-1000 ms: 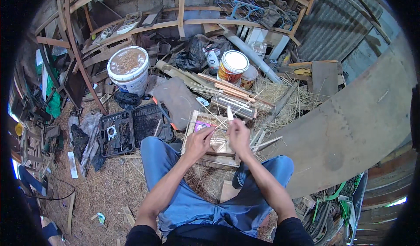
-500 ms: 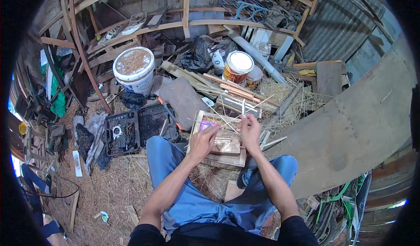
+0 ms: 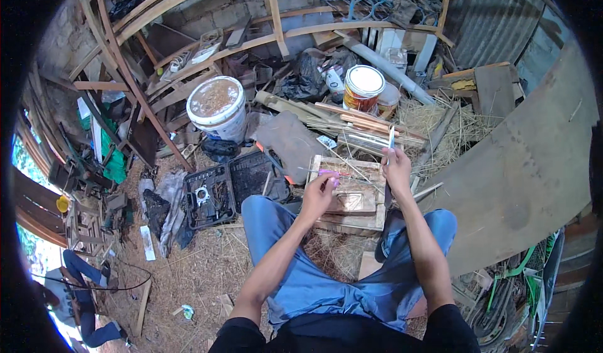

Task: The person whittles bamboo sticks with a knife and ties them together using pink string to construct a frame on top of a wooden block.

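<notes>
My right hand [image 3: 396,169] is closed around a knife [image 3: 392,138], its narrow pale blade pointing up and away from me. To its left, my left hand [image 3: 318,197] pinches a thin stick [image 3: 304,168] whose reddish end sticks out toward the right hand. The two hands are apart, above a low wooden box [image 3: 380,218]. On the box lies a wooden block [image 3: 352,203] with a carved hollow. A small purple packet [image 3: 329,176] shows just beyond my left fingertips. My fingers partly hide the stick and the knife's handle.
An open black tool case [image 3: 210,193] and a grey slab-like case [image 3: 290,141] lie left of the box. Beyond are wood strips [image 3: 355,122], a white bucket [image 3: 217,111] and a paint pail [image 3: 364,86]. A large board [image 3: 502,190] slopes at right. Another person [image 3: 81,296] sits far left.
The view has swung left, bringing more of the other person in. The pale strip that slanted across by my right hand no longer shows there; both hands keep their grip.
</notes>
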### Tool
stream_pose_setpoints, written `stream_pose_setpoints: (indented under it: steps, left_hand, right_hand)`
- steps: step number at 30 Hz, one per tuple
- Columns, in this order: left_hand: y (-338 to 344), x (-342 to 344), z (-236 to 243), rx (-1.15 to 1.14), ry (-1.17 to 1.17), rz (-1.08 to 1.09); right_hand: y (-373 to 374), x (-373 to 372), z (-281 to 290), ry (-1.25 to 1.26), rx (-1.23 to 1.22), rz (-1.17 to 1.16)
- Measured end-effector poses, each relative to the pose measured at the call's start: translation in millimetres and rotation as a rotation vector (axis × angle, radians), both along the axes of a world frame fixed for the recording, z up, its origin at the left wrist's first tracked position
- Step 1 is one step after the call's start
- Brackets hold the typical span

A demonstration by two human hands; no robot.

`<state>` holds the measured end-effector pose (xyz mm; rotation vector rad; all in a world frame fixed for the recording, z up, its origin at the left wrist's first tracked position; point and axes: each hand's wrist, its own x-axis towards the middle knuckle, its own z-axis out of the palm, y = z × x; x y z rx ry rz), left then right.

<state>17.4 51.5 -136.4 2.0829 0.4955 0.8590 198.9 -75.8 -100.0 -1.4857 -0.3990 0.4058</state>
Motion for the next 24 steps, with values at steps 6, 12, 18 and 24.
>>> stream_pose_setpoints:
  steps: [6, 12, 18, 24]
  left_hand:
    - [23, 7, -7, -1.034, -0.239, -0.116]
    - [24, 11, 8, -0.968, -0.238, -0.136]
    - [85, -7, 50, -0.766, -0.209, 0.06]
    - [145, -39, 135, -0.635, -0.452, 0.145]
  right_hand:
    - [12, -44, -16, -0.563, -0.309, 0.177]
    - [9, -67, -9, -0.338, -0.4, 0.468]
    - [3, -50, -9, -0.531, -0.573, 0.388]
    - [-9, -17, 9, -0.633, -0.595, 0.35]
